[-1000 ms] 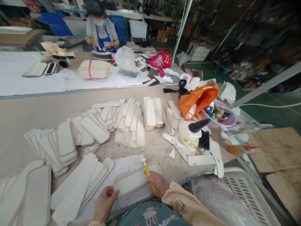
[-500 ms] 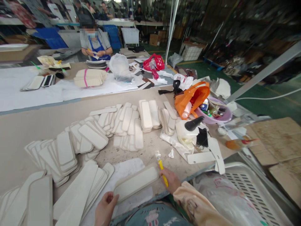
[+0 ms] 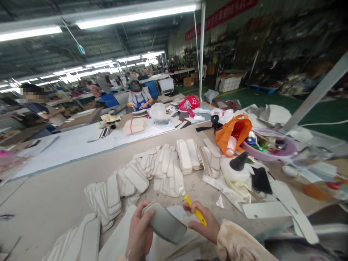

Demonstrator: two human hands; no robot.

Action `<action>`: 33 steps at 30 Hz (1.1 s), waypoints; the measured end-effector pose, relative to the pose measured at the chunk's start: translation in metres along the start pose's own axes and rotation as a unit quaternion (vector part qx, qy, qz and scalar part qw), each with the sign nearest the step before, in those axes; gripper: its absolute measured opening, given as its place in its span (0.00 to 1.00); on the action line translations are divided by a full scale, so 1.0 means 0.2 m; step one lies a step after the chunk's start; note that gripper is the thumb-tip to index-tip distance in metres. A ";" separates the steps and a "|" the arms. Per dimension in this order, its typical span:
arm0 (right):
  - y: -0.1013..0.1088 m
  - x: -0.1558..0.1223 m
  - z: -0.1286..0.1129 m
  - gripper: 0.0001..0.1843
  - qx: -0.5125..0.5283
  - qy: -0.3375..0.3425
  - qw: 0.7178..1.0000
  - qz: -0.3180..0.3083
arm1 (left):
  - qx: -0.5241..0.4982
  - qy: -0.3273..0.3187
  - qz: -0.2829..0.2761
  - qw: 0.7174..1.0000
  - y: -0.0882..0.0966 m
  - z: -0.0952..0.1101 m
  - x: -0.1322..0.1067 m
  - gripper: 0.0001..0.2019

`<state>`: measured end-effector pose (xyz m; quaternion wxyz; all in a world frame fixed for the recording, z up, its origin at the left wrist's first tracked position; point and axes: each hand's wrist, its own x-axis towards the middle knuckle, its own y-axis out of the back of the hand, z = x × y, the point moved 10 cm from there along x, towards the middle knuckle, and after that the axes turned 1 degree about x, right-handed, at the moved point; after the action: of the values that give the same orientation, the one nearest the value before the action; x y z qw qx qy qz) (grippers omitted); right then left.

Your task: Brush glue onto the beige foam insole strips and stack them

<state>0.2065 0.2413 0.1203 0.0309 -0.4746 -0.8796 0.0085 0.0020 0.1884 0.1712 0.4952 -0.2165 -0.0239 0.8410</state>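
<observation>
My left hand (image 3: 139, 235) grips a white oblong padded piece (image 3: 164, 223), lifted off the table and tilted toward me. My right hand (image 3: 205, 224) is closed round a small brush with a yellow handle (image 3: 193, 209), its whitish bristles pointing up and away just right of the piece. Below the hands a white sheet (image 3: 176, 212) lies on the table. Rows of the same white oblong pieces (image 3: 163, 165) fan out across the beige table (image 3: 54, 203) in front and to the left.
An orange bag (image 3: 236, 132) and a purple basin (image 3: 268, 150) of small items stand at the right, with a black-nozzled white container (image 3: 236, 166) nearer. Across a white-covered table (image 3: 67, 145) people work, one in a blue apron (image 3: 139, 98), another at far left (image 3: 40, 112).
My left hand has lifted the white piece off the table and tilted it. The right hand with the brush moved slightly right. The view swung upward, showing the hall and ceiling lights.
</observation>
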 end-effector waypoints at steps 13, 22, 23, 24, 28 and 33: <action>-0.01 0.04 -0.09 0.21 0.108 -0.030 0.988 0.106 | -0.107 -0.067 0.033 0.991 -0.09 0.52 0.20 0.11; 0.03 0.03 -0.18 0.25 0.120 -0.024 0.983 0.140 | -0.134 -0.080 0.053 0.986 -0.07 0.55 0.25 0.10; 0.03 0.04 -0.19 0.25 0.123 -0.022 0.982 0.139 | -0.137 -0.080 0.055 0.986 -0.07 0.54 0.25 0.09; 0.03 0.04 -0.20 0.25 0.125 -0.020 0.982 0.137 | -0.139 -0.081 0.056 0.985 -0.06 0.54 0.26 0.10; 0.03 0.03 -0.21 0.25 0.121 -0.010 0.983 0.138 | -0.138 -0.083 0.049 0.986 -0.07 0.54 0.25 0.11; 0.06 0.03 -0.21 0.24 0.102 -0.012 0.981 0.166 | -0.140 -0.101 0.034 0.984 -0.08 0.56 0.22 0.12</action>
<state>0.2160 0.2517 0.1613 0.0667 -0.6082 -0.7835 0.1084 -0.0471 0.2543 0.2622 0.4264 -0.1984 -0.1842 0.8631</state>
